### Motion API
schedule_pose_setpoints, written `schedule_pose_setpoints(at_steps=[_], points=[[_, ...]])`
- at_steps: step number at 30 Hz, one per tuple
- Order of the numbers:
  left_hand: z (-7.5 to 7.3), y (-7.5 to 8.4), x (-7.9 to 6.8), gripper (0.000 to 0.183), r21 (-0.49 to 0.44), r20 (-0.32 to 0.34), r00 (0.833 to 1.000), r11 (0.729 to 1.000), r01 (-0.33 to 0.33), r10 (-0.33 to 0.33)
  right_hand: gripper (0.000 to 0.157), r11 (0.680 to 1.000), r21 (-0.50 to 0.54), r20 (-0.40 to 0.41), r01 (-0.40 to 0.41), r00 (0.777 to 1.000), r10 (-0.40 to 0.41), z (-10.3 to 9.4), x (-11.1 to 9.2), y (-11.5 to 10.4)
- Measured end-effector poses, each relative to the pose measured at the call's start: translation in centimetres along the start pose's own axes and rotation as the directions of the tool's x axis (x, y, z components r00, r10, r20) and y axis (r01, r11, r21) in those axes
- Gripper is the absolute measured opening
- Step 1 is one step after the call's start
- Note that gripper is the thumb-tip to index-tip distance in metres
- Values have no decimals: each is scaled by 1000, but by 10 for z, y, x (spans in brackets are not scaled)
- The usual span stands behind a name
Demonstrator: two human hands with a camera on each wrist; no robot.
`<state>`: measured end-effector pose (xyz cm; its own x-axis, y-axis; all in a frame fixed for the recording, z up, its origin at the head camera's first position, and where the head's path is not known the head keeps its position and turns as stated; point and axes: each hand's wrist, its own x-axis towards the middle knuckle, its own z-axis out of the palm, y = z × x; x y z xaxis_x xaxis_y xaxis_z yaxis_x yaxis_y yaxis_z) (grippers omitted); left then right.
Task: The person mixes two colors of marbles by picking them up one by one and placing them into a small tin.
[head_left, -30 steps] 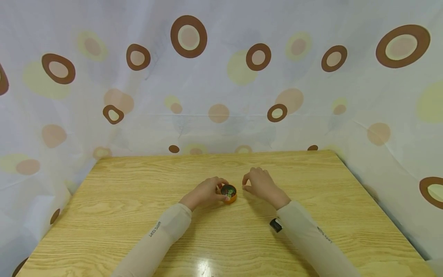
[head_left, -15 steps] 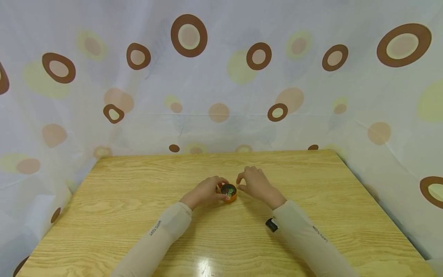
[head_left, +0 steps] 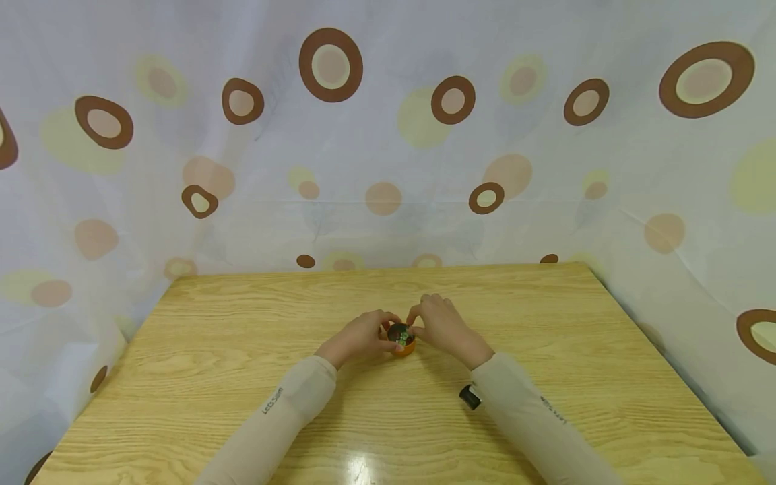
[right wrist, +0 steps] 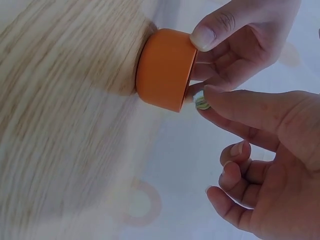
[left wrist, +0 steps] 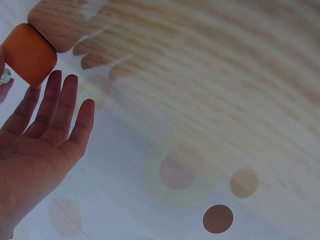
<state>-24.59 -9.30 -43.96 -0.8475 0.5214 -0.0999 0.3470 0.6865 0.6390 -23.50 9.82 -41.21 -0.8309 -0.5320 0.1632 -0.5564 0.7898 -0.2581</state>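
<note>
A small orange cup (head_left: 405,349) stands on the wooden table, and small green and dark reddish bits show inside it in the head view. My left hand (head_left: 362,335) holds the cup from the left, its thumb on the rim in the right wrist view and its fingers at the far side. From the right, my right hand (head_left: 447,327) reaches to the cup's mouth. Between its thumb and index finger it pinches a clear glass marble (right wrist: 201,101) with green streaks, right at the rim. The other fingers of that hand are curled.
The light wooden table (head_left: 254,296) reaches back to a white curtain (head_left: 388,148) printed with brown and yellow rounds, which also hangs along both sides. A small black device (head_left: 469,397) sits by the right sleeve cuff.
My right hand has moved left, from beside the cup to over its rim, with the marble in its fingertips. The left hand and the cup have stayed where they were.
</note>
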Motion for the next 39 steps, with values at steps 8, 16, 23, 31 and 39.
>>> schedule_pose_setpoints(at_steps=[8,16,23,31,39], points=[[1,0,0,49,-2,0,1000,1000,8,-8,12,1000,29,16,-6,1000,6,5,3,-5],[0,2,0,52,11,-3,1000,1000,12,-11,11,999,35,8,7,1000,-7,7,2,-7],[0,0,0,54,1,3,1000,1000,19,-19,11,999,41,6,6,1000,-6,9,3,-7],[0,1,-2,54,0,3,1000,1000,17,-17,11,999,44,-9,-3,1000,4,7,1,-7],[1,2,-1,49,15,0,1000,1000,18,-18,14,1000,21,-18,-2,1000,3,8,-2,-3]])
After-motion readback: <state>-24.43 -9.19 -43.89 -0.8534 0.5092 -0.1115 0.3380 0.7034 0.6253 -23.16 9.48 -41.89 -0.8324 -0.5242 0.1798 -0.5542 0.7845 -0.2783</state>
